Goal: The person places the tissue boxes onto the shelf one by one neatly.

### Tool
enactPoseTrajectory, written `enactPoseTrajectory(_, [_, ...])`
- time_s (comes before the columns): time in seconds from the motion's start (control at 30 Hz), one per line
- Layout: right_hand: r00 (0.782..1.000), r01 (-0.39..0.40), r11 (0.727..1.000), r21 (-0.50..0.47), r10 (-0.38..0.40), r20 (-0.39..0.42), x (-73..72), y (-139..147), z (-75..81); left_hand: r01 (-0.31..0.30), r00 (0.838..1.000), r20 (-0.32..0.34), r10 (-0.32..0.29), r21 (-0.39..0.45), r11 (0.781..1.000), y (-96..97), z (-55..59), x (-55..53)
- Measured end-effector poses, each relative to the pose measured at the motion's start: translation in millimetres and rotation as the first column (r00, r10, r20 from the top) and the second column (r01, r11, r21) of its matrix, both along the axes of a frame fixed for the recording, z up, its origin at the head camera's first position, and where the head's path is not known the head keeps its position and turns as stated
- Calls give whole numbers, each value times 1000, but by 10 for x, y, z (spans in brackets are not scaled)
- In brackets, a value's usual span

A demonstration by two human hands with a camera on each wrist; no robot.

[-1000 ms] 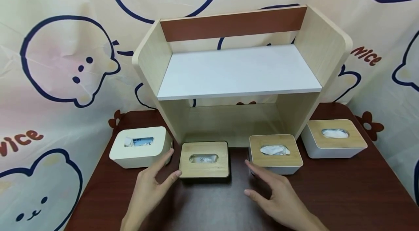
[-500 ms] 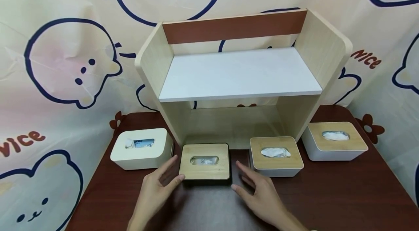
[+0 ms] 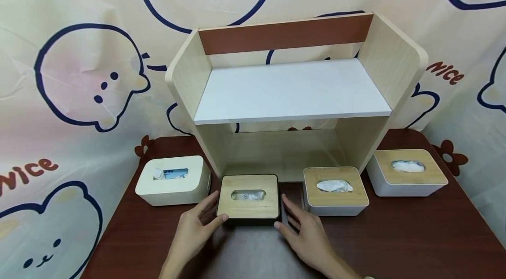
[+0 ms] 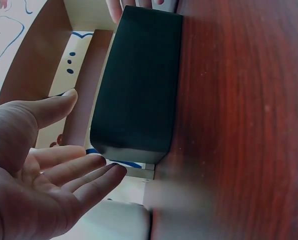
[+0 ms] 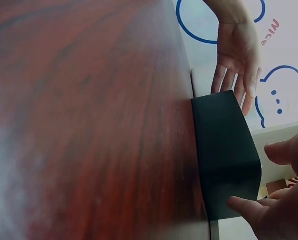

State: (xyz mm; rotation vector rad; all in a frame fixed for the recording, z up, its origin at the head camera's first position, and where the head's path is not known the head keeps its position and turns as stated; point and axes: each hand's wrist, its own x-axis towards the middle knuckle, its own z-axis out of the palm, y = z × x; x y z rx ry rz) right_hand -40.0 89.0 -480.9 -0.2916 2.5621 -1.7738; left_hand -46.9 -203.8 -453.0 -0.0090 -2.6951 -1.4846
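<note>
A tissue box with a black body and a light wooden lid [image 3: 249, 208] stands on the desk in the middle of the head view. My left hand [image 3: 193, 228] is at its left side, fingers extended and thumb near the front left corner. At the right side is my right hand [image 3: 306, 230], its fingers extended along that end. In the left wrist view the box's black side [image 4: 139, 85] lies just beyond the left fingertips. The right wrist view has the black body [image 5: 224, 145] between both hands. Whether the fingertips touch it is hard to tell.
Behind stands a pale wooden shelf unit [image 3: 292, 90] with a white board. An all-white tissue box [image 3: 170, 186] is on the left. Two white tissue boxes with wooden lids, a nearer one [image 3: 336, 200] and a farther one [image 3: 409, 178], are on the right.
My right hand has moved left, away from the nearer white box, to the black box's right side. My left hand has shifted slightly right, closer to the black box's left side.
</note>
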Motion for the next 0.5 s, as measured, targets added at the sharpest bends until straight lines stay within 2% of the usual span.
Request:
enactPoseTrajectory(0.27, [1000, 14, 1000, 9, -14, -8, -29, -38, -11, -11, 1000, 20, 10, 41, 999, 5, -45, -13])
enactPoseTrajectory(0.5, [999, 7, 1000, -9, -6, 36, -55, -60, -10, -18, 999, 35, 16, 81, 997, 15, -77, -20])
